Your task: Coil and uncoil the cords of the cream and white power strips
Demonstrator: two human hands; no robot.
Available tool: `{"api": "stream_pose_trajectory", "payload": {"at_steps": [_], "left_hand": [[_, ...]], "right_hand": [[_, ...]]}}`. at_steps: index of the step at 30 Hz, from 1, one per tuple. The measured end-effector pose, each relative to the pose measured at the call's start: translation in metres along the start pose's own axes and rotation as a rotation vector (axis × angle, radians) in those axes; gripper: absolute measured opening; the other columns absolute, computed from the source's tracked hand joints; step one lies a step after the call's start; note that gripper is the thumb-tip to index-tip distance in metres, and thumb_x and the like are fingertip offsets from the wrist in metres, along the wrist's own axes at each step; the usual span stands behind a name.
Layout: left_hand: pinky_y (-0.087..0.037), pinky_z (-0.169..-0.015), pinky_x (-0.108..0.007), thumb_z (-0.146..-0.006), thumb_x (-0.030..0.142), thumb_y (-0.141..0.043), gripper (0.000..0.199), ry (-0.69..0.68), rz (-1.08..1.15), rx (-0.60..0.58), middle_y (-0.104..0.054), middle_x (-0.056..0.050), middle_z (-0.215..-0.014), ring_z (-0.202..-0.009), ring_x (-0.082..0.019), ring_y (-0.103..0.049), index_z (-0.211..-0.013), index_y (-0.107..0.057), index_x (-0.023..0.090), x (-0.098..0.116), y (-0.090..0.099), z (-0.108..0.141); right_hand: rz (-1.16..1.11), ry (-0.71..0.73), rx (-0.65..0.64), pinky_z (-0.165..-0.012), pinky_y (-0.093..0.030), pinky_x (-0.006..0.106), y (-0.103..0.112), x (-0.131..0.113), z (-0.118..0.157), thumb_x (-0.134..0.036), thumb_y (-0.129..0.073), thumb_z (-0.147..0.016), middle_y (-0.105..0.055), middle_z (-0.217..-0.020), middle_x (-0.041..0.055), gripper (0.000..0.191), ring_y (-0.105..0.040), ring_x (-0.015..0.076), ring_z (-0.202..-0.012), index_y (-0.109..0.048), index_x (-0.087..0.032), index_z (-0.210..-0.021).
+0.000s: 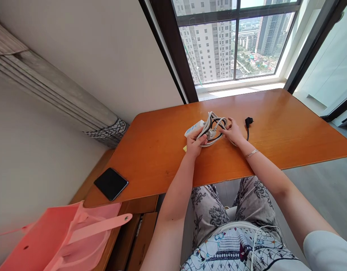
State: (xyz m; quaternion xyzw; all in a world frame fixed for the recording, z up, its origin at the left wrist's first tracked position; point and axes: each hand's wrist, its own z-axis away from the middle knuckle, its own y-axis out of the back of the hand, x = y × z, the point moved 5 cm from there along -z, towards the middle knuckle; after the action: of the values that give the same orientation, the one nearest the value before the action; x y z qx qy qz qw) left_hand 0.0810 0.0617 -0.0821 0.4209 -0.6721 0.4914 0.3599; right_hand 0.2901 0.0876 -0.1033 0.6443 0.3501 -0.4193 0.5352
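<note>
A looped bundle of white and black cable point(212, 141) is held above the wooden table. My left hand point(195, 142) is closed around its left side, next to a white power strip point(194, 128). My right hand point(232, 131) pinches the right side of the loops. Within the coil is a white plug point(211, 133). To the right of my right hand, a black plug point(248, 121) lies on the table, its black cord running down behind my right forearm. A small yellow piece point(185, 148) shows beside my left hand.
The wooden table point(151, 150) reaches to a window at the back. A black phone or tablet point(111, 184) lies near its left front edge. A pink bag point(85, 233) stands at the lower left beside a wooden drawer unit. A tied curtain hangs at the left wall.
</note>
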Motion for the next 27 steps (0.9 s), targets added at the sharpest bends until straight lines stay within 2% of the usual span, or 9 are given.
{"api": "stream_pose_trajectory", "payload": {"at_steps": [2,4,6,9,14,17,20,23,27], "left_hand": [[-0.04,-0.044,-0.026,-0.049,0.044,-0.097,0.053,0.036,0.04,-0.014,-0.06,0.003,-0.055,-0.042,-0.006,-0.041,-0.093,-0.083,0.02,0.0,-0.004,0.003],[-0.038,-0.043,-0.025,-0.047,0.039,-0.096,0.051,0.093,0.047,-0.038,-0.064,0.002,-0.057,-0.042,-0.005,-0.04,-0.09,-0.083,0.018,-0.001,-0.007,0.005],[-0.036,-0.041,-0.025,-0.044,0.035,-0.095,0.048,0.16,0.049,-0.068,-0.066,0.001,-0.058,-0.04,-0.004,-0.038,-0.087,-0.083,0.017,-0.002,-0.01,0.008],[-0.034,-0.04,-0.023,-0.041,0.031,-0.093,0.043,0.221,0.08,-0.086,-0.067,0.002,-0.057,-0.038,-0.003,-0.035,-0.081,-0.082,0.018,-0.003,-0.013,0.009],[-0.029,-0.036,-0.02,-0.042,0.026,-0.089,0.038,0.224,0.155,-0.043,-0.053,0.008,-0.044,-0.035,-0.001,-0.026,-0.079,-0.08,0.019,-0.002,-0.007,0.007],[-0.028,-0.036,-0.019,-0.046,0.024,-0.086,0.039,0.258,0.152,-0.057,-0.051,0.008,-0.046,-0.036,-0.001,-0.026,-0.083,-0.079,0.018,-0.003,-0.002,0.005],[-0.028,-0.037,-0.019,-0.047,0.02,-0.084,0.039,0.292,0.146,-0.069,-0.049,0.008,-0.048,-0.038,-0.002,-0.029,-0.085,-0.078,0.016,-0.006,0.001,0.004],[-0.027,-0.037,-0.018,-0.045,0.021,-0.082,0.037,0.295,0.163,-0.035,-0.048,0.007,-0.048,-0.038,-0.002,-0.027,-0.081,-0.076,0.017,-0.008,0.004,0.002],[-0.024,-0.037,-0.019,-0.046,0.025,-0.081,0.032,0.276,0.157,0.0,-0.042,0.008,-0.045,-0.038,-0.003,-0.024,-0.076,-0.074,0.018,-0.012,0.008,-0.003]], "right_hand": [[-0.034,-0.014,0.01,-0.08,-0.052,0.033,-0.001,0.003,-0.001,-0.042,-0.079,-0.069,-0.066,-0.094,0.0015,0.085,-0.062,0.0188,-0.085,-0.05,-0.014,-0.144],[-0.111,-0.026,-0.042,-0.073,-0.049,0.029,-0.005,0.005,-0.002,-0.045,-0.078,-0.068,-0.065,-0.085,-0.0007,0.059,-0.058,0.0161,-0.077,-0.064,-0.016,-0.118],[-0.219,-0.075,-0.136,-0.063,-0.042,0.026,-0.009,0.007,-0.001,-0.047,-0.077,-0.067,-0.06,-0.072,-0.0036,0.039,-0.051,0.0126,-0.065,-0.066,-0.018,-0.091],[-0.337,-0.156,-0.199,-0.058,-0.035,0.025,-0.01,0.008,0.001,-0.044,-0.081,-0.059,-0.055,-0.063,-0.0057,0.035,-0.045,0.0099,-0.059,-0.061,-0.019,-0.074],[-0.438,-0.121,-0.155,-0.067,-0.041,0.024,-0.004,-0.001,0.004,-0.031,-0.082,-0.052,-0.06,-0.068,-0.0058,0.031,-0.051,0.0099,-0.067,-0.062,-0.018,-0.072],[-0.585,-0.131,-0.267,-0.075,-0.048,0.027,-0.009,-0.007,0.008,-0.024,-0.079,-0.056,-0.065,-0.075,-0.0041,0.029,-0.059,0.0132,-0.075,-0.061,-0.02,-0.078],[-0.728,-0.203,-0.389,-0.08,-0.053,0.031,-0.012,-0.012,0.012,-0.018,-0.07,-0.062,-0.064,-0.073,-0.0023,0.02,-0.062,0.0157,-0.075,-0.057,-0.021,-0.077],[-0.858,-0.301,-0.454,-0.08,-0.057,0.037,-0.01,-0.014,0.014,-0.026,-0.058,-0.076,-0.061,-0.068,0.001,0.006,-0.058,0.0172,-0.067,-0.058,-0.021,-0.076],[-0.988,-0.377,-0.461,-0.076,-0.059,0.042,-0.009,-0.014,0.014,-0.041,-0.037,-0.094,-0.059,-0.065,0.0052,0.034,-0.056,0.0205,-0.064,-0.058,-0.021,-0.077]]}}
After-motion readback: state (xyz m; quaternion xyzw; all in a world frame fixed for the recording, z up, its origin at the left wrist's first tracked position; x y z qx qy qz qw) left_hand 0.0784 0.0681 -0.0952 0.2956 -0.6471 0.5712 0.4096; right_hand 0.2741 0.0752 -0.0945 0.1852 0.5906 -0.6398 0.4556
